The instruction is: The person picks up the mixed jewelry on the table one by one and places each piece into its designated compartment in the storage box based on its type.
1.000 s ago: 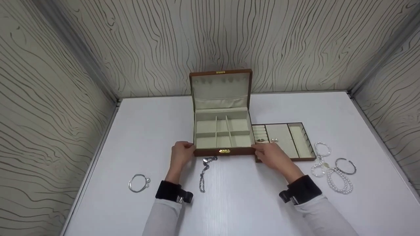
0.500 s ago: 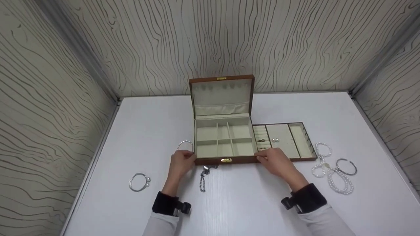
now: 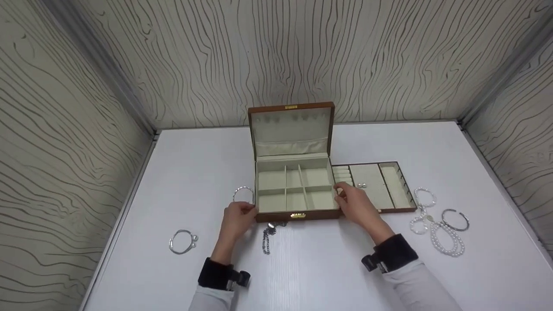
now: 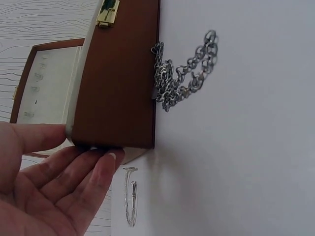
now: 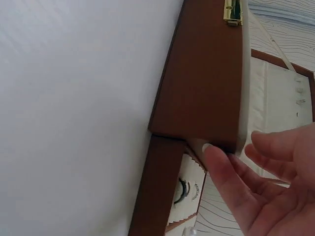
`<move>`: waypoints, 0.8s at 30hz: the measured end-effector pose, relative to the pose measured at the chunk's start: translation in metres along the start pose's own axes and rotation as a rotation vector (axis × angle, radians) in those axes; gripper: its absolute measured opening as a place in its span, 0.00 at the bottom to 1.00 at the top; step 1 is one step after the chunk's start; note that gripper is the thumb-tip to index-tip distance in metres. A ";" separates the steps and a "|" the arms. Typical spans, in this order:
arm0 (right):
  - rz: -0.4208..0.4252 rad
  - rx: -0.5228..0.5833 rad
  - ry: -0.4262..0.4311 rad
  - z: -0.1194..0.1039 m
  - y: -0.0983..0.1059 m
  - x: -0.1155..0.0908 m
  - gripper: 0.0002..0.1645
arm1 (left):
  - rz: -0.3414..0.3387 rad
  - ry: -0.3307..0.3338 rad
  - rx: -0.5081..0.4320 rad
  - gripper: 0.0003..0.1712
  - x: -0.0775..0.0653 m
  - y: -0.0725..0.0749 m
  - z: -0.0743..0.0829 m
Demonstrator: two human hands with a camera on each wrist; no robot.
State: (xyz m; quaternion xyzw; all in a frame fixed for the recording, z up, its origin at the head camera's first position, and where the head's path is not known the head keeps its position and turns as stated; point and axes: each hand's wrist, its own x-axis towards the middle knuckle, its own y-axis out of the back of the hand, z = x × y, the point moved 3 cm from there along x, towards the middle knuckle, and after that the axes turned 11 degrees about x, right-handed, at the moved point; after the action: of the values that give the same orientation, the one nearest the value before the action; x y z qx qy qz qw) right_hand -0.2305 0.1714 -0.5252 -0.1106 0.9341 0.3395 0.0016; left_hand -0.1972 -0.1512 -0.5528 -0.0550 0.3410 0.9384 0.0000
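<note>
A brown jewelry box point(image 3: 298, 216) stands with its lid point(image 3: 291, 129) up, showing a cream inside divided into several compartments. My left hand point(image 3: 236, 219) grips its front left corner; in the left wrist view the thumb meets the rim and the fingers bear on the side wall. My right hand point(image 3: 356, 203) is at the box's right side, fingertips touching the wall and thumb held apart from the rim. Against the box's right side lies a jewelry tray point(image 3: 371, 177) with ring rolls and pearl earrings point(image 3: 361, 185). The right hand hides part of the rolls.
A dark chain point(image 3: 266, 239) lies at the box's front edge. Left of the box are a silver bangle point(image 3: 243, 188) and a bracelet with two pearls point(image 3: 181, 242). Pearl strands point(image 3: 447, 242) and an open bangle point(image 3: 456, 219) lie at the right. Patterned walls enclose the table.
The jewelry box has slid toward me, uncovering the bangle at its left. My left hand came with it; my right hand came too, then moved back along the side, its thumb now off the rim.
</note>
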 end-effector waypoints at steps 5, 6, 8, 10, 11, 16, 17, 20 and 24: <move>0.017 0.087 -0.053 0.008 -0.001 0.009 0.31 | -0.017 -0.010 0.004 0.12 0.002 0.001 -0.002; 0.019 0.100 -0.059 0.010 -0.002 0.010 0.31 | -0.021 -0.011 0.006 0.12 0.003 0.002 -0.002; 0.020 0.101 -0.049 0.011 -0.002 0.012 0.31 | -0.014 -0.006 0.022 0.12 0.005 0.005 -0.004; 0.024 0.085 -0.029 0.011 -0.002 0.013 0.30 | 0.023 0.004 0.079 0.13 0.008 0.009 -0.007; 0.024 0.079 -0.019 0.011 -0.002 0.013 0.30 | 0.052 0.002 0.121 0.13 0.010 0.012 -0.008; 0.022 0.082 -0.018 0.012 0.000 0.015 0.29 | 0.172 0.032 0.346 0.14 0.022 0.025 -0.016; 0.021 0.087 -0.023 0.012 0.000 0.016 0.28 | 0.175 0.040 0.373 0.15 0.025 0.027 -0.018; 0.016 0.087 -0.034 0.012 0.000 0.017 0.28 | 0.141 0.069 0.425 0.19 0.033 0.029 -0.023; 0.008 0.068 -0.046 0.012 -0.003 0.017 0.28 | 0.038 0.048 0.518 0.33 0.042 0.026 -0.026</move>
State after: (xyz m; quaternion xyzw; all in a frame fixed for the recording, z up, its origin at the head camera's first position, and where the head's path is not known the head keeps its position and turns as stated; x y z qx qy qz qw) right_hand -0.2468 0.1731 -0.5381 -0.0990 0.9452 0.3100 0.0256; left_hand -0.2368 -0.1888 -0.5604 -0.0690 0.5707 0.8182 -0.0118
